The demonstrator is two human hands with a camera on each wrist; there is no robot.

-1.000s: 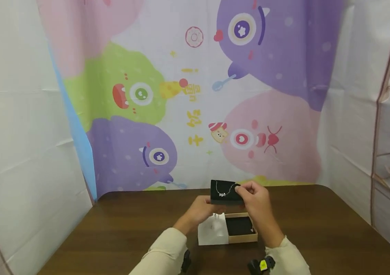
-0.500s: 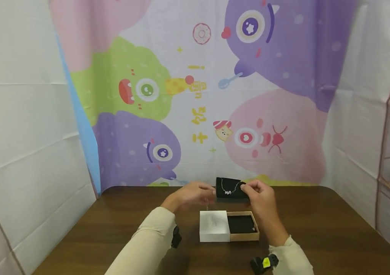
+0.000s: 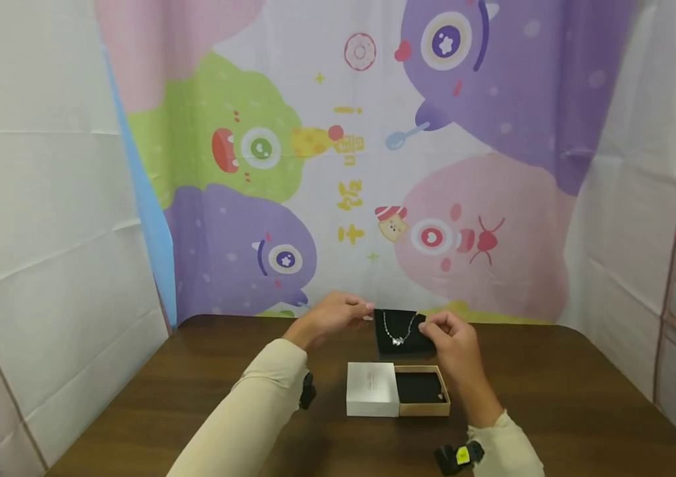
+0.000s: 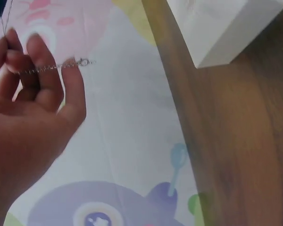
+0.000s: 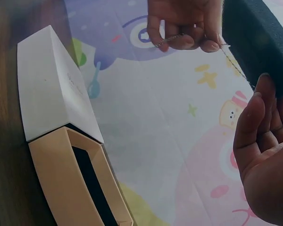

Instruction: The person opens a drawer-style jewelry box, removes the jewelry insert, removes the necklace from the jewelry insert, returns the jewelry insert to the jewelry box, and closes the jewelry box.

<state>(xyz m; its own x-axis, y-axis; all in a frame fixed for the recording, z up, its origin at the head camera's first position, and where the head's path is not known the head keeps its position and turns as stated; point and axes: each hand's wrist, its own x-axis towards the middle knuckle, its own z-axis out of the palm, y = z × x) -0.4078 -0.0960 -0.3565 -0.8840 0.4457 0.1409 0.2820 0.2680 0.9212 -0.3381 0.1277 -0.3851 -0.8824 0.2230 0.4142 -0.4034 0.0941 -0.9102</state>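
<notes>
In the head view, a black pad (image 3: 398, 323) with a silver necklace (image 3: 398, 341) draped across its face is held above the table. My right hand (image 3: 455, 344) grips the pad by its right side. My left hand (image 3: 330, 318), left of the pad, pinches the necklace's chain between thumb and finger. A loose chain end (image 4: 42, 69) with a ring clasp (image 4: 84, 61) lies over the left fingers in the left wrist view. From that pinch, a stretch of chain (image 5: 236, 64) runs to the pad's edge in the right wrist view. The pad's back is hidden in the head view.
Below the hands, a white box sleeve (image 3: 372, 389) stands on the brown table (image 3: 242, 397), partly over a tan tray (image 3: 424, 410). Inside the tray lies a black insert (image 3: 418, 384) with a small pale spot at its right. A cartoon-printed curtain (image 3: 314, 218) hangs behind the table.
My left hand has come away from the pad, moved left and then up, pinching the chain. The sleeve is no longer covered by it. The right hand keeps its grip; the pad's face now shows more.
</notes>
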